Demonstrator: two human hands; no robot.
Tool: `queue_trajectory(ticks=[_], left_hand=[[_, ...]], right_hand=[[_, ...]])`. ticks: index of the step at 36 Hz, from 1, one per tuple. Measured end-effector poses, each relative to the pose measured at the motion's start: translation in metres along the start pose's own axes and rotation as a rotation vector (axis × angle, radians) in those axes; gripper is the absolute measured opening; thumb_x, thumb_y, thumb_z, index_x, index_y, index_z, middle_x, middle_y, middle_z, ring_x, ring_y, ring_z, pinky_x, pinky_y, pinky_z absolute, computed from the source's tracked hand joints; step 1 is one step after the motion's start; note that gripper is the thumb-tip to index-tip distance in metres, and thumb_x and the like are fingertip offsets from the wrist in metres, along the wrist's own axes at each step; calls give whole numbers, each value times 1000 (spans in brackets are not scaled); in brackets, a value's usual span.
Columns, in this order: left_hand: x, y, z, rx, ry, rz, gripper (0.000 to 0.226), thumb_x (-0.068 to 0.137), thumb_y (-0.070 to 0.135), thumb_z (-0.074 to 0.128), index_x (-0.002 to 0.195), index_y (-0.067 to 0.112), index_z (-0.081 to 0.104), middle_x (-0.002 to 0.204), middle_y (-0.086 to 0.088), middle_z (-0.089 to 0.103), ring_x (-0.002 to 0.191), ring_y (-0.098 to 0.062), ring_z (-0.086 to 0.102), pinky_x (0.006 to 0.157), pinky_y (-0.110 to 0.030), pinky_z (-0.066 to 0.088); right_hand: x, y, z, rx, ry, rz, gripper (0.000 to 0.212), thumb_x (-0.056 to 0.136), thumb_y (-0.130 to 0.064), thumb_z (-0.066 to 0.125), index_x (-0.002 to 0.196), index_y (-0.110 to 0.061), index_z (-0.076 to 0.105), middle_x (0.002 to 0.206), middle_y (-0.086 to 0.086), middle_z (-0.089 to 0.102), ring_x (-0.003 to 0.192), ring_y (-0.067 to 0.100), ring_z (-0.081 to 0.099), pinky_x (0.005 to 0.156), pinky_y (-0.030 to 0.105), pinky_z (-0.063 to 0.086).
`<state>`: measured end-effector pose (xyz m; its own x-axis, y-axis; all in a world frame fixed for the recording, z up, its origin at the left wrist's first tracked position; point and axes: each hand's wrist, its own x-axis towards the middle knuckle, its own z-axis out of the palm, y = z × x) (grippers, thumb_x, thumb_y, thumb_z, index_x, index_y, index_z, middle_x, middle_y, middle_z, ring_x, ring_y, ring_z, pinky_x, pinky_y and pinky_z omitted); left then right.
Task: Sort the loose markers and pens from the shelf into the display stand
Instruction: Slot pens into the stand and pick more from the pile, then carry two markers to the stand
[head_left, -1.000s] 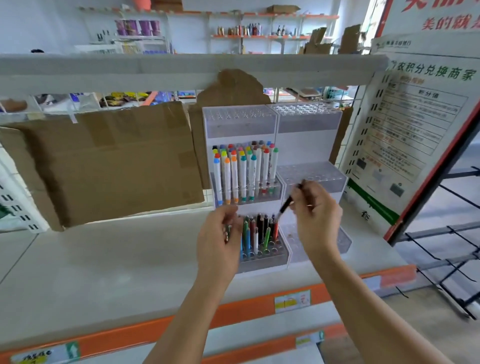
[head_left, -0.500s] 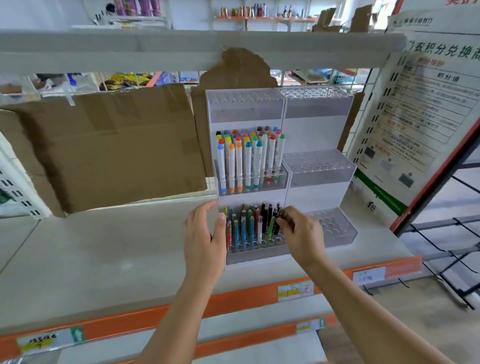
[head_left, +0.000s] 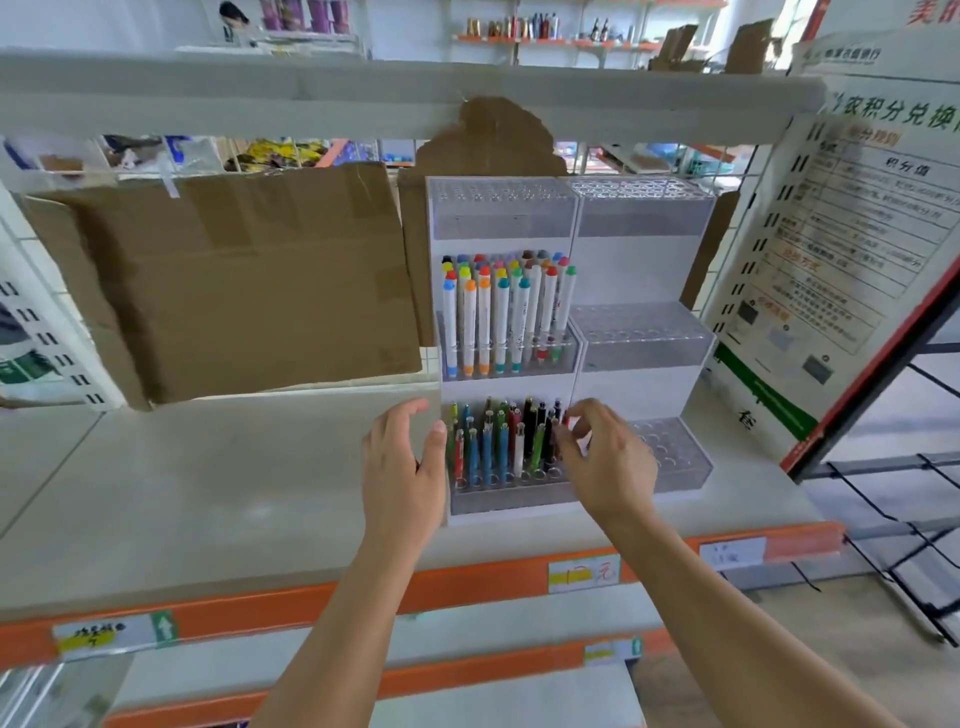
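Fingers of the left hand (head_left: 402, 467) lie straight against one display stand (head_left: 571, 322); right hand (head_left: 608, 462) fingers curl loosely beside its pens (head_left: 504, 441).

— What stood on the shelf (head_left: 208, 493)?

— A white display stand (head_left: 571, 291), three tiers, two columns. The stand's middle left tier held white markers (head_left: 506, 317) with coloured caps, upright. Its bottom left tier held pens (head_left: 501, 441), upright.

— And the hands?

— The left hand (head_left: 402, 467) lay flat against the stand's left side, fingers straight. The right hand (head_left: 605, 457) was at the bottom left tier, fingertips (head_left: 563, 441) at the rightmost pens; a grip could not be confirmed.

— Behind the stand?

— Brown cardboard (head_left: 249, 280), leaning to its left.
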<state>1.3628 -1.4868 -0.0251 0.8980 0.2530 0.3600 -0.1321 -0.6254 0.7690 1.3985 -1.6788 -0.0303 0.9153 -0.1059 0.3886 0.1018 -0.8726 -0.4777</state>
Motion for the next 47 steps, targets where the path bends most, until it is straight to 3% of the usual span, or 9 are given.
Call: queue_trajectory(ticks=[4,7,13,16,18,24,30,39,47], left_hand=[[-10,-6,-9,70,-1,-39,36,97,25,46,130,10,49,134,-5,50,128,-22,39,98,-21,24],[-20,-8,-22,126,-4,-66,39,97,29,45,133,14,46,136,-2,48,127,-21,38,100,-27,29],[-37,-28,-62,339,7,-153,57,95,51,36,136,13,44,141,-7,46,129,-28,38,107,-39,28],[-44,-49,-85,430,0,-252,74,88,61,21,141,13,39,149,-9,37,138,-29,30,113,-41,23],[-50,-62,-101,467,-10,-320,77,86,63,19,144,14,34,153,-8,31,142,-26,23,116,-39,18],[-66,-96,-153,529,6,-502,57,99,46,30,149,19,24,157,-5,20,145,-25,14,117,-42,12],[-83,-138,-218,564,67,-580,57,99,48,30,147,18,28,155,-5,27,144,-24,19,117,-42,14],[-104,-187,-317,631,26,-646,71,93,61,16,149,17,23,158,-5,19,146,-24,11,118,-43,13],[-109,-220,-383,686,-60,-692,64,98,56,20,151,21,15,160,-2,10,147,-23,4,119,-42,8]], right_hand=[[1,-16,-8,69,167,-192,20,92,-25,58,107,-13,62,96,1,66,86,24,60,61,27,39],[-3,-40,-7,84,156,-349,25,91,-29,52,107,-13,63,95,2,68,88,24,63,64,29,45],[-21,-89,10,105,-95,-561,38,85,-29,51,117,-10,59,115,5,66,105,28,61,80,37,50],[-28,-112,24,28,-349,-582,51,98,-40,38,141,-13,39,148,3,39,136,23,35,108,37,31],[-33,-124,34,-40,-457,-600,55,100,-45,32,147,-18,27,156,0,24,143,20,22,115,35,19],[-48,-170,55,-78,-634,-638,57,100,-47,29,150,-20,18,158,1,18,143,21,19,115,35,14],[-69,-233,79,-88,-710,-703,60,100,-48,28,151,-19,16,158,0,17,142,22,20,115,34,14],[-110,-345,120,-86,-799,-766,63,99,-51,26,152,-21,10,160,3,9,145,22,14,117,38,11],[-141,-426,159,-86,-808,-798,64,99,-53,26,152,-22,7,160,1,5,145,22,12,118,39,12]])
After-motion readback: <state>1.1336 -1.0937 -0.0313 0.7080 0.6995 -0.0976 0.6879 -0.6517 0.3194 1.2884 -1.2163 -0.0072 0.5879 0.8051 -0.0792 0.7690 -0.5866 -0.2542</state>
